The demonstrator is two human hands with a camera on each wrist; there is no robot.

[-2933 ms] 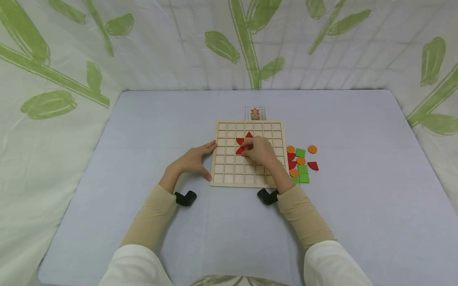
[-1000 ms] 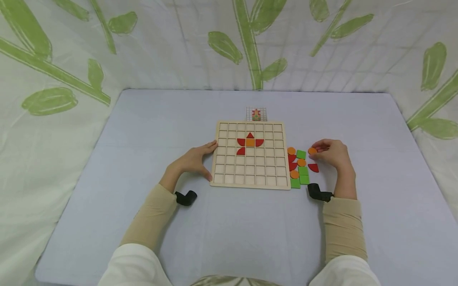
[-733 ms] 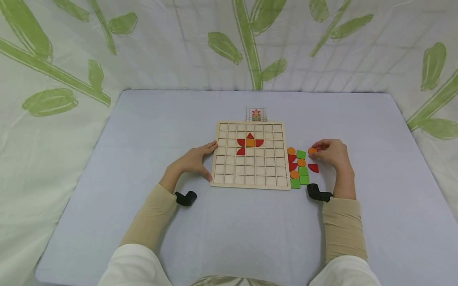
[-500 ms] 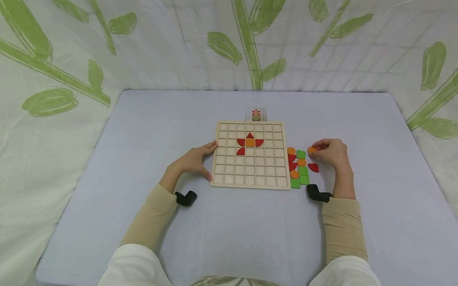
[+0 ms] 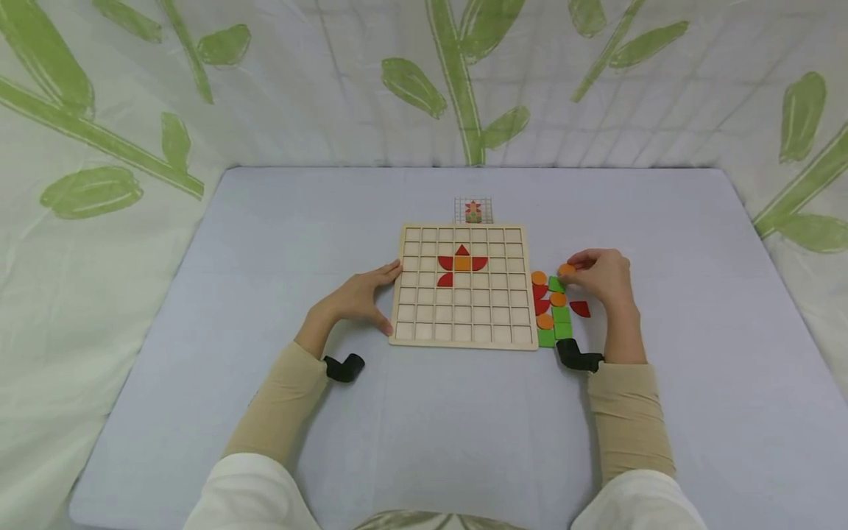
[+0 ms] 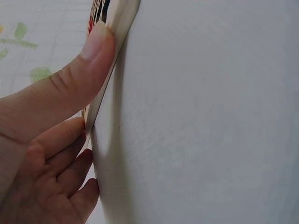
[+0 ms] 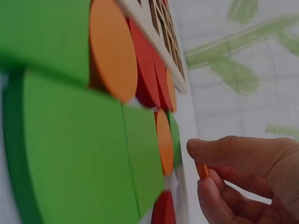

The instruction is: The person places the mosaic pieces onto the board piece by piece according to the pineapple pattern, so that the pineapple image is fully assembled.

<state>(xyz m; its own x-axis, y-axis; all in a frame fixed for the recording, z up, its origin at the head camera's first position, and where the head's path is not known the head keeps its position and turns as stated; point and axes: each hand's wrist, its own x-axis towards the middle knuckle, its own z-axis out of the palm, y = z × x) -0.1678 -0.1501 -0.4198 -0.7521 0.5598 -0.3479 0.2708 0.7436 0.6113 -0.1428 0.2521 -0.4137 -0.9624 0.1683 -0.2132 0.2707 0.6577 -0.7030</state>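
A wooden grid board lies at the centre of the table. My left hand rests against its left side, thumb near the front corner and the other fingers spread further up the edge. Set in the board are a red triangle, an orange square and red quarter-circle pieces. Right of the board, my right hand pinches an orange disc between thumb and fingers. In the right wrist view the disc shows edge-on, its far part covered by the fingers.
Loose pieces crowd the board's right edge: green squares, orange discs and red quarter circles. A single red quarter circle lies apart to their right. Behind the board is a small card printed with a coloured pattern.
My right hand has left the board, where the orange square and right red quarter circle now show, gone to the orange disc, and shifted slightly left and back with it. My left hand stays put.
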